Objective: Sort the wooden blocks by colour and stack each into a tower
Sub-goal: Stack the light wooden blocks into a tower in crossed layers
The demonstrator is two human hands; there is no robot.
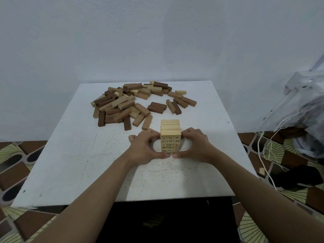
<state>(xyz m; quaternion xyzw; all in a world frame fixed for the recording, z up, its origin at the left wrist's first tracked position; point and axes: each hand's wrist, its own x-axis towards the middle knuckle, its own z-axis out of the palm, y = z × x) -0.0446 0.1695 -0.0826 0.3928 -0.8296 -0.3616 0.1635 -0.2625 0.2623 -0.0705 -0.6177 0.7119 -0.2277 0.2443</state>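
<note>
White table (70, 163), far half strewn with loose blocks (122, 106) of mixed browns. Nearer centre, pale tower (170, 130), upright, clasped between left hand (145, 148) and right hand (194, 146); fingers curled round opposite sides, thumbs meeting at base, forearms converging from near edge.

Pale tower (170, 130): light wood, matt, grain visible, black numbers printed on block ends. Loose blocks (122, 104): matt wood in light, mid-brown and dark-brown tones. Table top (70, 155): white, matt, scuffed and speckled. Bag (306, 106): clear plastic, glossy.
</note>
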